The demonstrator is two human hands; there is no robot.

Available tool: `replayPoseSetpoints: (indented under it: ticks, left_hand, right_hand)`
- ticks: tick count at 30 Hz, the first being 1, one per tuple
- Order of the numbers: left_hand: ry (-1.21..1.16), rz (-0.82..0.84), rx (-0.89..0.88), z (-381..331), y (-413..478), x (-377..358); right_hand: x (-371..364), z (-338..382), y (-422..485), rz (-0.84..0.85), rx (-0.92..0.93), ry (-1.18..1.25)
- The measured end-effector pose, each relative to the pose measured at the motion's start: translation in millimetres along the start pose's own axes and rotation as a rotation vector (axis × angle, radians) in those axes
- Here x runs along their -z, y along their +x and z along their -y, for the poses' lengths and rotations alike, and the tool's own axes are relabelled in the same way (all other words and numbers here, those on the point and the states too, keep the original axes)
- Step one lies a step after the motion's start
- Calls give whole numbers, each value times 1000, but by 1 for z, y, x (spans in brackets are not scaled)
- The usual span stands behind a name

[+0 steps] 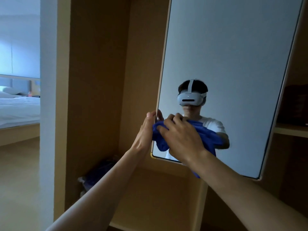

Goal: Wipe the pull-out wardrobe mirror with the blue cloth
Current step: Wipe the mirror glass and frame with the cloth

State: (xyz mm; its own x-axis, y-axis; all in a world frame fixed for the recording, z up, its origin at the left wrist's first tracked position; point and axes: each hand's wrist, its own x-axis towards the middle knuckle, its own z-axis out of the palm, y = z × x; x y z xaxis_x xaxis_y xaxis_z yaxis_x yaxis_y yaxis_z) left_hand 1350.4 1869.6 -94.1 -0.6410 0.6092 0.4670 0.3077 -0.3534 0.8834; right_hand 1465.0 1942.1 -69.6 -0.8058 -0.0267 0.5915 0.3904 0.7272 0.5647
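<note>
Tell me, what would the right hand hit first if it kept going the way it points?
Likely the left hand, gripping the mirror edge; the right hand, holding the cloth, points up-left at it. Depth is unclear.

A single wide-angle camera is riding on the person's head, facing forward and slightly down into the wardrobe (93, 80). It is sitting close to the mirror (225, 55), which is reflecting the headset (190, 98) back; a bed (16, 107) is showing far left.

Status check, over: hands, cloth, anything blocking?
Left hand grips mirror at its left edge. Right hand holds blue cloth bunched against lower glass. Nothing seen blocking.
</note>
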Motion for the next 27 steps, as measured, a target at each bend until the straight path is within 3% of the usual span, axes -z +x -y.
replayPoseSetpoints:
  ticks: [7, 15, 22, 27]
  left_hand:
    - [27, -7, 91, 12, -12, 2]
    - [136, 53, 64, 14, -17, -4]
    - [54, -2, 66, 26, -14, -5]
    - [71, 4, 45, 26, -18, -6]
  right_hand:
    - [-14, 11, -14, 24, 57, 8]
    - [11, -47, -2, -160, -168, 4]
    - [-24, -20, -46, -16, -16, 10]
    - [-23, -25, -56, 32, -12, -14]
